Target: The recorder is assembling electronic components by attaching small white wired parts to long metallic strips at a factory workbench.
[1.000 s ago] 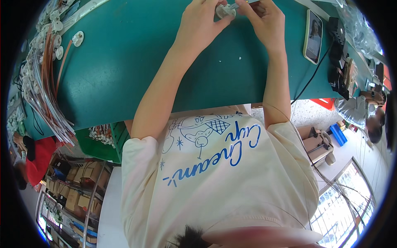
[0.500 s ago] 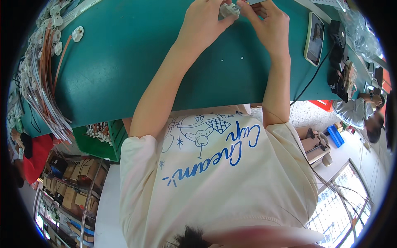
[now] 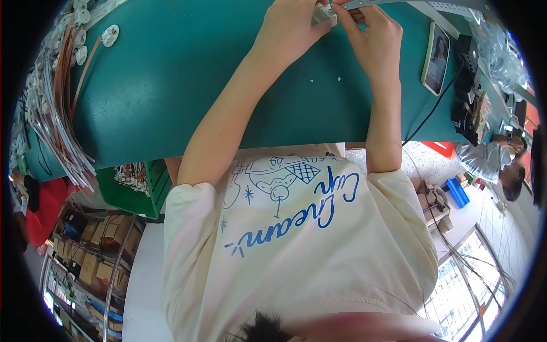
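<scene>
At the far edge of the view, my left hand [image 3: 293, 24] is closed round a small white translucent plastic fitting [image 3: 325, 13], its fingertips partly cut off by the top edge. Just to its right, my right hand [image 3: 376, 31] pinches a flat pale grey strip [image 3: 360, 3] with small yellowish dots. The strip's left end meets the fitting, or lies very close to it; the fingers hide the exact contact. From my right hand the strip runs off toward the upper right. Two tiny white bits [image 3: 339, 79] lie on the green table [image 3: 182, 74] below my hands.
White round pieces with long flat strips [image 3: 62, 114] are heaped at the left; one lone round piece [image 3: 110, 35] lies nearby. On the right are a phone [image 3: 436, 58], a black cable, a black device [image 3: 466, 54] and clear plastic bags [image 3: 501, 54]. A green crate [image 3: 154, 188] stands below.
More of the grey strip shows now, stretching to the upper right. Both hands sit slightly higher and farther right in view, still at the fitting. The view itself has shifted a little.
</scene>
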Tool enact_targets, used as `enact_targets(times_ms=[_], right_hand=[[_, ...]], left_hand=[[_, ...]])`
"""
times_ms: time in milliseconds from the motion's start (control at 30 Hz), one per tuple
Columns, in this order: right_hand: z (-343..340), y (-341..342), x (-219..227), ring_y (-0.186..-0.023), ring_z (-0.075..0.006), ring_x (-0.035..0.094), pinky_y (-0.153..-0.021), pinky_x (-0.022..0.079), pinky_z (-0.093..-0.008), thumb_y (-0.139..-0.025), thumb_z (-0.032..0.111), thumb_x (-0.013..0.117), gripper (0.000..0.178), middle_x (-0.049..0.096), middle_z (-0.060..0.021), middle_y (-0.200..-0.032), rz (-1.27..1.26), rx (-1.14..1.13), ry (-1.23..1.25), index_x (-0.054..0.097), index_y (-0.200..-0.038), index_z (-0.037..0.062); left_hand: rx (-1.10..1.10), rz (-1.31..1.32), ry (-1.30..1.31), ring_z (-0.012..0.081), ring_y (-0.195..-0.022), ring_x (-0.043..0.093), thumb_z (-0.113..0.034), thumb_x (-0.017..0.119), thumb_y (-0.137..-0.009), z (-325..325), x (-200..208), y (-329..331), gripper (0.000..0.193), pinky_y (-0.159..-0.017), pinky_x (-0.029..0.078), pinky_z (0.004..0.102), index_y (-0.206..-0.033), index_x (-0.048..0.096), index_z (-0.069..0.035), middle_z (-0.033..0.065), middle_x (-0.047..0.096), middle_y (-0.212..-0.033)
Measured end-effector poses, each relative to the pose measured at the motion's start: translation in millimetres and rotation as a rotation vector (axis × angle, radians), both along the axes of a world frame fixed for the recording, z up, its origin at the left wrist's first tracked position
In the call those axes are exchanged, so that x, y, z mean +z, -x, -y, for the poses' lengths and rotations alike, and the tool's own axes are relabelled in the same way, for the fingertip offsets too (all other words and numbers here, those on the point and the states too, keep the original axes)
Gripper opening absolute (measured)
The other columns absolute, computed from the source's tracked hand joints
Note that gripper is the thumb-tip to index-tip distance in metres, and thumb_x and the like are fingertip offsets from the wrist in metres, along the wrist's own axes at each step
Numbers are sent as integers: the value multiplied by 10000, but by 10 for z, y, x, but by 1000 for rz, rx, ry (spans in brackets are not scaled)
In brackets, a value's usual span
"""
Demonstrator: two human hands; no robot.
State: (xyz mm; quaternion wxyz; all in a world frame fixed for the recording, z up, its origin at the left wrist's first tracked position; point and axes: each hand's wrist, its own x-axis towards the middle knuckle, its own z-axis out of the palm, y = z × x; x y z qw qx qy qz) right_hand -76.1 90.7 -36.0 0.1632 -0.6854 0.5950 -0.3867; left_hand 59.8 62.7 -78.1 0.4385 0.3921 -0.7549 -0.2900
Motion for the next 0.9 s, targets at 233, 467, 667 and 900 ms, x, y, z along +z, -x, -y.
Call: enact_targets(times_ms=[233,467,667,900], right_hand=[[31,45,12,-647,-270,649,-576,518,-300,-805,62,643,109,632,-167,-778,9,-18,-13,621,-831,-42],[65,84,-24,-639,-373,567,-539,440,-378,-808,106,636,161,559,-205,-713,-26,26,-31,589,-775,-44],[84,101,-161,-694,-377,589,-591,484,-364,-805,72,610,108,592,-200,-790,1,168,511,594,-839,-29],[64,82,-47,-690,-367,597,-592,490,-357,-804,60,604,100,598,-198,-785,75,109,57,588,-837,-33]], left_hand=[[31,131,-76,362,-832,560,-116,687,-743,4,-8,50,269,-716,468,406,-957,554,-23,182,544,-895],[65,138,50,195,-709,604,-150,769,-689,-5,-149,45,336,-625,503,306,-951,575,-73,65,568,-836],[53,110,-73,200,-692,600,-144,768,-693,-9,-77,57,297,-623,502,304,-932,606,-73,70,555,-840],[47,105,-77,216,-698,602,-142,762,-696,-7,-69,48,296,-627,503,314,-933,605,-58,74,555,-840]])
